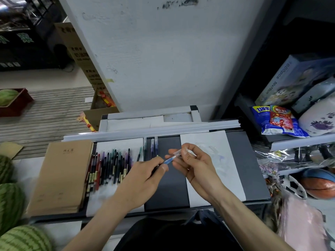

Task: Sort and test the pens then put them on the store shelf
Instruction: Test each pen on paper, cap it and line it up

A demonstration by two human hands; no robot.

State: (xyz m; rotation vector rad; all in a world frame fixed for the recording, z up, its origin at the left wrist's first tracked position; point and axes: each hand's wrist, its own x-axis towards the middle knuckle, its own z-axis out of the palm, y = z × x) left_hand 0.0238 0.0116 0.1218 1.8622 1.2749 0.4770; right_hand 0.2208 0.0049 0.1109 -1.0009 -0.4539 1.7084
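Observation:
A blue pen (169, 160) hangs over the dark shelf board (170, 189), held at both ends. My left hand (145, 180) grips its dark lower end. My right hand (192, 163) pinches a clear cap (178, 152) at the pen's upper end. A row of several dark, red and purple pens (108, 165) lies on white paper to the left. Three capped pens (152, 146) lie apart at the back of the board. A white test sheet (217, 160) with faint blue scribbles lies to the right.
A stack of brown notebooks (61, 174) sits left of the pens. Watermelons (10, 201) line the left edge. The right-hand shelves hold snack bags (277, 120), a puzzle box (297, 78) and balls (320, 185). A white rail (154, 131) edges the board's back.

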